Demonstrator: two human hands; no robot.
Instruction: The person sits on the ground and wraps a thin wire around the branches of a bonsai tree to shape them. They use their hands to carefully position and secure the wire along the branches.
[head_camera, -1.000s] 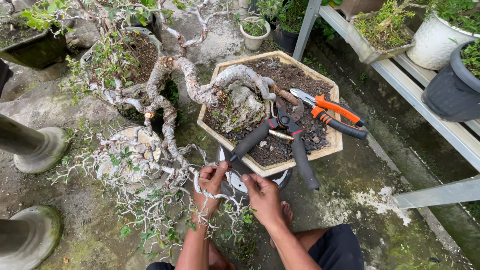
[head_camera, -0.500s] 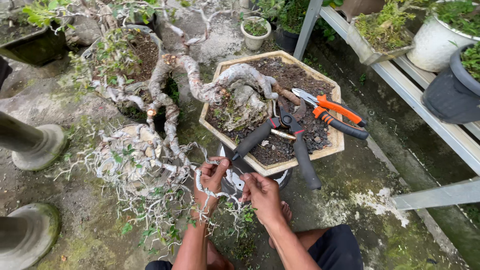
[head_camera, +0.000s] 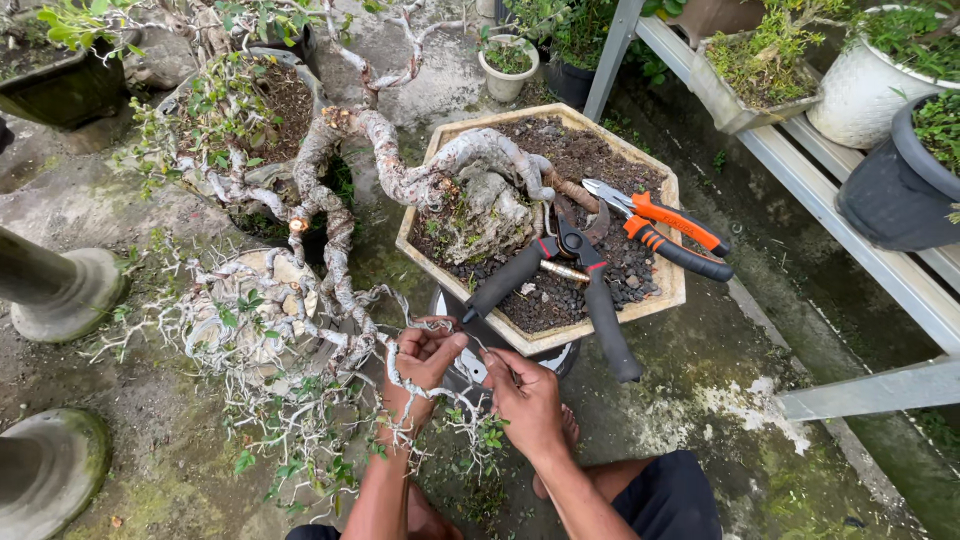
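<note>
Little has moved: both hands stay at lower centre. Left hand (head_camera: 425, 355) fingers pinch a wired branch (head_camera: 345, 340); right hand (head_camera: 528, 400) fingers curl, contents unclear. Black-handled pruners (head_camera: 570, 275) lie in hexagonal pot (head_camera: 672, 290).

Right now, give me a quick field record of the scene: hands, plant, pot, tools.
left hand: pinching a thin whitish branch of the cascading bonsai
right hand: beside the left, fingertips at the same twig area
bonsai trunk: twisted, pale, arching out of the pot to the lower left
pot: tan, angular, filled with dark soil
black-handled pliers: lying on the soil, handles over the rim
orange-handled cutters: lying on the soil near the right rim
ground: damp concrete
</note>
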